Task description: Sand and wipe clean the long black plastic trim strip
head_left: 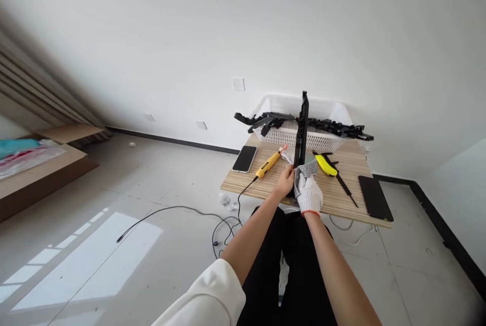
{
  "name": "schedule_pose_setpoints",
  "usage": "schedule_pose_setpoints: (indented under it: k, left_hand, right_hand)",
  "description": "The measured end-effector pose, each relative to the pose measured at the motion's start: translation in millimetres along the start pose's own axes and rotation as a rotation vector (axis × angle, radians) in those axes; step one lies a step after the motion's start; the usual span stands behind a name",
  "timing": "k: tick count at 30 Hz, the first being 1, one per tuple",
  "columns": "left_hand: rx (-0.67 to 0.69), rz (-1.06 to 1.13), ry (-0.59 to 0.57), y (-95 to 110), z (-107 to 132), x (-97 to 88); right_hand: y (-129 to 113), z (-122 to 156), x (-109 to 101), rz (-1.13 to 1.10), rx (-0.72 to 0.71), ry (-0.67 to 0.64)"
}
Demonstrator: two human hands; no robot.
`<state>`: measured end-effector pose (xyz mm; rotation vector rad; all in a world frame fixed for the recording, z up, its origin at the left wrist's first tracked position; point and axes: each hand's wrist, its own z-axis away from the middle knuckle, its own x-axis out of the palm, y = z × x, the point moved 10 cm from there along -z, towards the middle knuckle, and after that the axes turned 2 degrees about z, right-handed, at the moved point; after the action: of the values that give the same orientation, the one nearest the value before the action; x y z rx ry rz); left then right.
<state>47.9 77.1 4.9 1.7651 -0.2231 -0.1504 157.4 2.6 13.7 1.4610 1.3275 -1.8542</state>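
Observation:
A long black plastic strip (301, 136) stands up from the near edge of the small table, pointing away from me. My bare left hand (285, 181) is closed round its lower part. In a white knitted glove, my right hand (310, 195) presses a grey cloth (302, 170) against the strip's right side, fingers closed on the cloth. The strip's lower end is mostly hidden by my hands. Left of my hands lies a yellow corded tool (268, 165); to the right are a yellow-handled tool (325, 165) and a black caliper (343, 182).
A white plastic basket (315, 141) at the table's back holds several similar black parts (271, 120), some sticking out over its sides. A phone (245, 159) and a dark flat device (375, 198) lie on the wood-grain tabletop (243, 182). A black cable (182, 207) trails across the floor.

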Motion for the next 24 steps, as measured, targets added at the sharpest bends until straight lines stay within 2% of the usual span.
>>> schedule_pose_setpoints:
  k: [5, 7, 11, 19, 24]
  left_hand:
    - [-0.063, -0.046, -0.022, -18.7, -0.7, -0.5]
    - [-0.042, -0.075, -0.037, -21.7, -0.4, 1.8]
    - [0.011, -0.106, -0.025, -14.1, 3.2, 2.9]
    - [-0.033, -0.125, -0.038, -1.1, 8.4, 3.2]
    - [-0.154, -0.099, -0.058, -3.7, 18.5, 2.6]
  right_hand:
    - [-1.0, 5.3, -0.6, 0.025, 0.006, 0.040]
    - [1.3, 4.0, 1.6, 0.035, 0.019, 0.050]
    - [1.1, 4.0, -0.2, 0.046, 0.015, 0.101]
    - [3.6, 5.2, -0.9, 0.080, 0.076, 0.127]
    - [18.7, 11.6, 8.1, 0.135, 0.137, 0.134]
